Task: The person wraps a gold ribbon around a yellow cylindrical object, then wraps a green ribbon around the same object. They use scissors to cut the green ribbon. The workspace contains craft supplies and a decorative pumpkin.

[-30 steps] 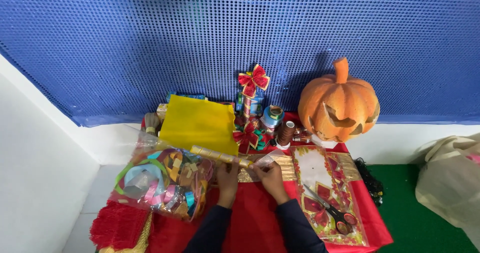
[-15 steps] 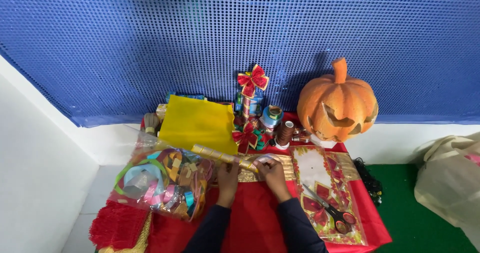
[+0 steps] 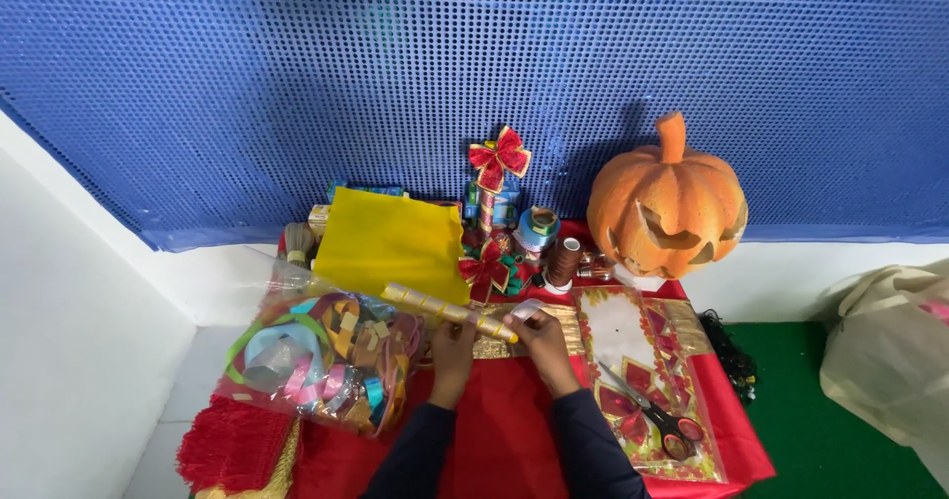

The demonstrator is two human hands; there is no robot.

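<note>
Two hands — left hand, right hand — on one gold roll.

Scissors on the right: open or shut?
Shut. The scissors lie flat on the clear packet of red-and-gold cutouts, blades together in one line, red handles side by side.

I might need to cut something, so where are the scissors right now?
In the head view, the scissors lie to the right of the right hand, on a clear packet of red decorations, below the orange pumpkin.
</note>
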